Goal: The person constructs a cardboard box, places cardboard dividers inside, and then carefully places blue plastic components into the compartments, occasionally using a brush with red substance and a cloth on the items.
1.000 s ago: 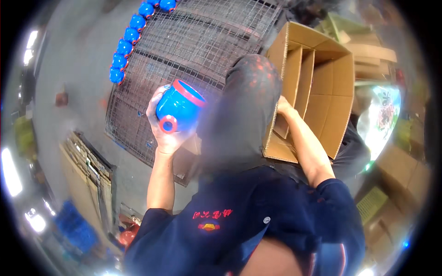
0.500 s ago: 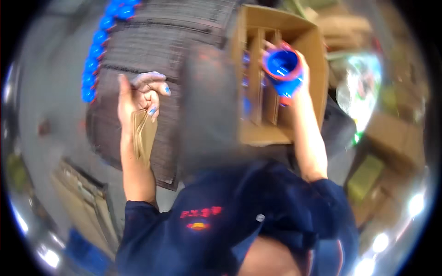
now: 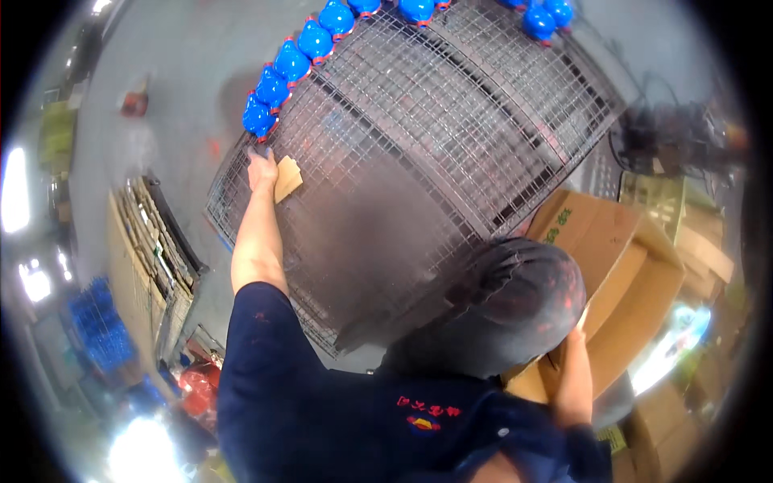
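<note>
My left hand [image 3: 262, 171] reaches out to the left side of a dark wire mesh rack [image 3: 435, 137]. Several flat tan cardboard pieces [image 3: 287, 179] stick out of its grip. Just beyond its fingertips is the nearest of a row of glossy blue rounded pieces with red edges [image 3: 259, 117]; whether they touch I cannot tell. Low at the right, my right hand [image 3: 573, 350] is by the near side of an open cardboard box [image 3: 624, 302]. Its fingers are mostly hidden behind my dark-clad knee [image 3: 515, 298], and whatever they hold does not show.
More blue pieces [image 3: 539, 22] stand at the rack's far right corner. Flattened cardboard sheets [image 3: 145, 258] lean upright at the left, near a blue pile [image 3: 102, 322] and a red plastic-wrapped bundle [image 3: 199, 386]. Further cartons [image 3: 700, 249] and a clear plastic bag [image 3: 672, 346] lie at the right.
My view has turned, and the box appears lower right. My left hand has stretched toward the blue row, keeping the cardboard pieces. The blue-and-red hollow piece in my right hand is out of sight.
</note>
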Demonstrator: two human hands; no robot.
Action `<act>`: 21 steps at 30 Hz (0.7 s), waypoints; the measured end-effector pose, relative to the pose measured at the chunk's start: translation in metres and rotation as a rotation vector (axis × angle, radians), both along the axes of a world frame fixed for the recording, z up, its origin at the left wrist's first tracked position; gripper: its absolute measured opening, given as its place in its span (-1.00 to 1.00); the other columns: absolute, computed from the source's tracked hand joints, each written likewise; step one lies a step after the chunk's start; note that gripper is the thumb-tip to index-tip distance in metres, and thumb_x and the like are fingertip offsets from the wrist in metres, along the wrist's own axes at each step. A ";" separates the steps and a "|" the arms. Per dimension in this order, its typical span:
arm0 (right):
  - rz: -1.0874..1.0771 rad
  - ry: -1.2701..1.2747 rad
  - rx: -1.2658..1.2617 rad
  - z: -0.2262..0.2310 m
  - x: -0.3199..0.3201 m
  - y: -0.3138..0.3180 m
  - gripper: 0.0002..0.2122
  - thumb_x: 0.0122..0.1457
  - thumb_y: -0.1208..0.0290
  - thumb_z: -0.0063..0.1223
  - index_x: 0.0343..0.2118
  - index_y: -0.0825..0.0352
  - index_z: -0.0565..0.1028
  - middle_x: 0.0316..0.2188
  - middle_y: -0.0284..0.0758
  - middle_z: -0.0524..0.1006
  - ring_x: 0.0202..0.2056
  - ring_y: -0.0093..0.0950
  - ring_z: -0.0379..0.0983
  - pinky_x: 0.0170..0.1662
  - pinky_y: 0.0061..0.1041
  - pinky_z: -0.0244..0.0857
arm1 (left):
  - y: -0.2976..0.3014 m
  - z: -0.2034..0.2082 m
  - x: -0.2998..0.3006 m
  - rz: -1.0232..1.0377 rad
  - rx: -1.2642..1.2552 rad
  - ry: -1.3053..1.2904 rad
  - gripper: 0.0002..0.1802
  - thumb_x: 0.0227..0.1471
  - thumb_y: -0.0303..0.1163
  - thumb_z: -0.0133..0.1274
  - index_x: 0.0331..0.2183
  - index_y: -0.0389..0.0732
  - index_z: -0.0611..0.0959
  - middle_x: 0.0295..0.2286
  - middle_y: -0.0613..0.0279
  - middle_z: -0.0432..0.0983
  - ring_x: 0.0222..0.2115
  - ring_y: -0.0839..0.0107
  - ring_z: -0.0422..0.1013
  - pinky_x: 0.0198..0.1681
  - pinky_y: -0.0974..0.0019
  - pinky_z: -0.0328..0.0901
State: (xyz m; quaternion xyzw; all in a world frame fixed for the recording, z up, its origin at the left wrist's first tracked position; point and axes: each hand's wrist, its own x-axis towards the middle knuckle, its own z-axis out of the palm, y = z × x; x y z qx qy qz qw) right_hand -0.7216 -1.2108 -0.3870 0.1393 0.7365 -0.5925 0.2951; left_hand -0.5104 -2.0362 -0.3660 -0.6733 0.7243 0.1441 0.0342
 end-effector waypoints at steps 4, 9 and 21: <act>0.528 0.094 0.764 0.016 0.019 -0.038 -0.59 0.22 0.23 0.03 0.01 0.45 0.40 -0.09 0.01 0.53 -0.06 -0.21 0.50 -0.03 -0.31 0.36 | -0.043 -0.004 -0.041 0.040 0.068 -0.120 -0.11 0.11 0.12 -0.07 0.28 -0.18 0.07 0.04 -0.20 0.41 0.08 -0.06 0.35 0.12 -0.01 0.25; 0.579 0.038 0.759 0.017 0.014 -0.057 -0.61 0.23 0.30 0.00 0.05 0.44 0.38 -0.05 0.00 0.51 -0.03 -0.24 0.48 0.01 -0.32 0.35 | -0.062 -0.043 -0.030 -0.015 0.164 -0.175 -0.26 0.17 0.16 -0.21 0.05 -0.33 0.48 0.06 -0.20 0.39 0.12 0.02 0.33 0.14 0.05 0.23; 0.452 0.173 0.740 0.086 -0.004 -0.098 -0.61 0.27 0.45 -0.07 0.15 0.41 0.32 0.06 -0.04 0.47 0.05 -0.30 0.44 0.08 -0.36 0.31 | 0.219 0.088 0.064 0.061 0.803 1.091 -0.57 0.24 0.08 -0.13 -0.39 -0.11 0.45 -0.63 0.37 0.37 -0.72 0.62 0.21 -0.68 0.47 0.12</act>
